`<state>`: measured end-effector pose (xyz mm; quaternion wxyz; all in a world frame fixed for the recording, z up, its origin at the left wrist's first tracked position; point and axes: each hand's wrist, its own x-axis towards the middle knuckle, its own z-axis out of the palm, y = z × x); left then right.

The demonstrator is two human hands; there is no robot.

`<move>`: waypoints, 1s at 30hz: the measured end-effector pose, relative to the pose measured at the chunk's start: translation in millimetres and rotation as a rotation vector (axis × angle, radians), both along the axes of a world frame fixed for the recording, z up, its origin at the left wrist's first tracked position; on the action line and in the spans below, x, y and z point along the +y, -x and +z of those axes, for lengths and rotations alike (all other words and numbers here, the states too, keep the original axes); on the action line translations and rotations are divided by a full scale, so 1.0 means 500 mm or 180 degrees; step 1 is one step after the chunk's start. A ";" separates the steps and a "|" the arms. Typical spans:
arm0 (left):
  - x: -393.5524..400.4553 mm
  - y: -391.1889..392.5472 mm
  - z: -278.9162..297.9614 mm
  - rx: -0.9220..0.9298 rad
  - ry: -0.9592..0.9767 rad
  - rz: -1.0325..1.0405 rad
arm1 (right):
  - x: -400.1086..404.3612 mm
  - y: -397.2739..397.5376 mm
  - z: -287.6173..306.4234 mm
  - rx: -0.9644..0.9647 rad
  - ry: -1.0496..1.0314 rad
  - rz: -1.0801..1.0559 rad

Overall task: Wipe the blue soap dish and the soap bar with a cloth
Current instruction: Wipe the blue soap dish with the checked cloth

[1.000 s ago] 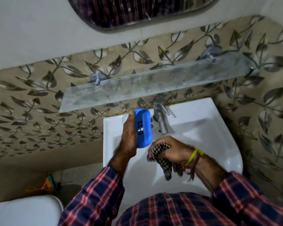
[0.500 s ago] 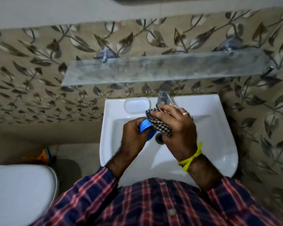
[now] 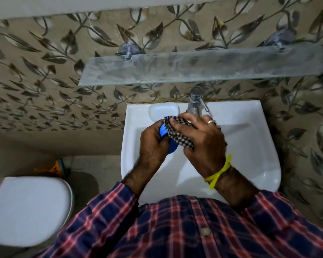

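Over the white basin (image 3: 253, 149), my left hand (image 3: 151, 144) grips the blue soap dish (image 3: 163, 131), of which only two slivers show between my hands. My right hand (image 3: 201, 144) presses a black-and-white checked cloth (image 3: 177, 131) onto the dish and covers most of it. No soap bar is visible; a pale moulded recess (image 3: 163, 109) in the basin's back ledge looks bare.
A metal tap (image 3: 196, 101) stands just behind my right hand. A glass shelf (image 3: 194, 68) juts out from the leaf-patterned wall above the basin. A white toilet lid (image 3: 26, 209) sits at lower left, with an orange object (image 3: 54, 167) on the floor beyond it.
A second ago my left hand held the dish upright while the cloth hung below. The cloth hand rose onto the dish, and the dish now lies lower, mostly hidden.
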<state>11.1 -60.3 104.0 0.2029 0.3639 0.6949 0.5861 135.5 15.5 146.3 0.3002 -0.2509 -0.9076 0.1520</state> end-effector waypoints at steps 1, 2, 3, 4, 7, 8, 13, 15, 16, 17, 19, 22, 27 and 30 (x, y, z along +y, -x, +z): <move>0.001 0.000 0.001 -0.0019 0.0005 0.0037 | 0.002 0.008 0.001 0.0037 0.0089 0.0006; 0.002 0.004 0.002 -0.0096 -0.0046 0.0044 | 0.001 0.013 0.000 0.0033 0.0071 0.0057; 0.001 0.012 0.002 -0.0164 -0.0105 0.0028 | -0.001 0.010 -0.003 -0.0003 -0.0014 0.0123; -0.003 0.020 0.001 -0.0210 -0.0139 -0.0001 | -0.005 0.003 -0.006 -0.0044 -0.0094 0.0159; -0.003 0.019 0.005 -0.0148 0.0011 -0.0001 | 0.003 0.001 0.003 0.0012 0.0131 0.0022; 0.002 0.012 0.006 -0.0117 0.0048 -0.0018 | 0.008 0.010 0.005 0.0066 0.0270 -0.0034; 0.007 0.019 0.018 0.0030 -0.0104 -0.0107 | 0.016 -0.007 0.004 -0.0040 -0.0035 0.0022; 0.004 0.012 0.012 -0.0037 -0.0097 -0.0061 | 0.027 -0.012 0.000 -0.0032 0.0123 -0.0166; 0.006 0.006 0.010 -0.0124 -0.0082 -0.0035 | 0.028 -0.006 -0.001 0.0036 0.0280 -0.0225; 0.007 0.004 0.010 -0.0210 -0.0087 -0.0005 | 0.024 0.000 -0.003 0.0102 0.0375 -0.0193; 0.004 0.019 0.012 -0.0422 -0.0187 0.0052 | 0.004 0.004 -0.008 0.0131 0.0314 -0.0010; 0.000 0.034 0.020 -0.0522 -0.0281 0.0061 | -0.011 -0.002 -0.009 0.0250 0.0288 0.0033; 0.004 0.013 0.023 -0.0495 -0.0175 0.0073 | 0.011 0.020 0.006 0.0397 0.0369 -0.0031; 0.003 0.029 0.031 -0.0687 -0.0294 0.0216 | 0.004 -0.005 0.002 0.0283 0.0395 -0.0029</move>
